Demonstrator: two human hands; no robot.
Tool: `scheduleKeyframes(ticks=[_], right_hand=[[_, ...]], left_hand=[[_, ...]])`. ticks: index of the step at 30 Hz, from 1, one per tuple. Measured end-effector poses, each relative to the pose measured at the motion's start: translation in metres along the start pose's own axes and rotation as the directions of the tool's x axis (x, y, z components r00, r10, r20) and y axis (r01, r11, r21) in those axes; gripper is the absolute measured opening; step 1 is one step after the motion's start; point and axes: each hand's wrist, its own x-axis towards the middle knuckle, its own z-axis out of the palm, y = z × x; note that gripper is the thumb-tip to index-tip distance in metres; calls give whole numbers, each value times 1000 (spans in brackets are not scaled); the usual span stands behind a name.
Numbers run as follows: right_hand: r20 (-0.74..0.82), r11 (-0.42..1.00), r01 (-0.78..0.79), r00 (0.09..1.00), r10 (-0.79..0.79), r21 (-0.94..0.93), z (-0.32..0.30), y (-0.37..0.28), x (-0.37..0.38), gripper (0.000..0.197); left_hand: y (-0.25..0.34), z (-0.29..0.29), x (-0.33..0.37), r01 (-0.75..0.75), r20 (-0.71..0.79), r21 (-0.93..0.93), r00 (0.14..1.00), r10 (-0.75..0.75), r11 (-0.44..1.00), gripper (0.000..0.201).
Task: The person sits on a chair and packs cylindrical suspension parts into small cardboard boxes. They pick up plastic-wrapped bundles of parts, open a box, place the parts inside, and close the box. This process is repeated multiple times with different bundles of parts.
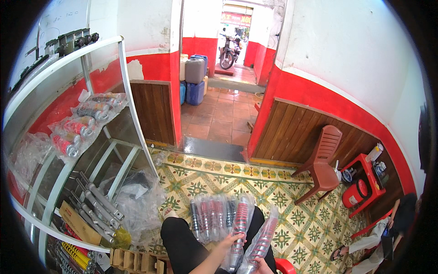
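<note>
My left hand (230, 242) is closed around a red-spring shock absorber (241, 217) in a clear plastic bag, tilted upright over my lap. My right hand (261, 265), low in the picture, grips a second bagged shock absorber (266, 233), also with a red spring, leaning up to the right. The two stand side by side, their lower ends close together. Just beyond my knees, a row of several bagged shock absorbers (211, 218), some with red springs and some dark, lies on the tiled floor. The held ones partly hide the row's right end.
On the left, a metal-framed shelf (130, 91) holds more bagged shock absorbers (86, 125) and grey metal tubes (98, 201). Cardboard boxes (137, 261) sit low left. To the right are a brown plastic chair (323, 169), a red table (368, 182) and a seated person (374, 246).
</note>
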Motion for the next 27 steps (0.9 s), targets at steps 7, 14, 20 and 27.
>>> scheduleKeyframes(ticks=[7,14,20,27], right_hand=[[-155,998,2,988,-12,-66,0,1,10,37],[-235,983,65,966,-105,-169,36,-10,-15,30],[-269,970,-28,962,-39,-241,38,-20,-23,31],[-410,862,103,847,-338,-497,-66,-56,3,33]], left_hand=[[5,4,-11,38,14,-350,999,-36,936,31],[14,-3,0,-53,112,-564,984,140,824,27],[29,-6,-6,-65,116,-666,975,189,743,24],[34,-1,1,-97,84,-827,952,293,554,23]])
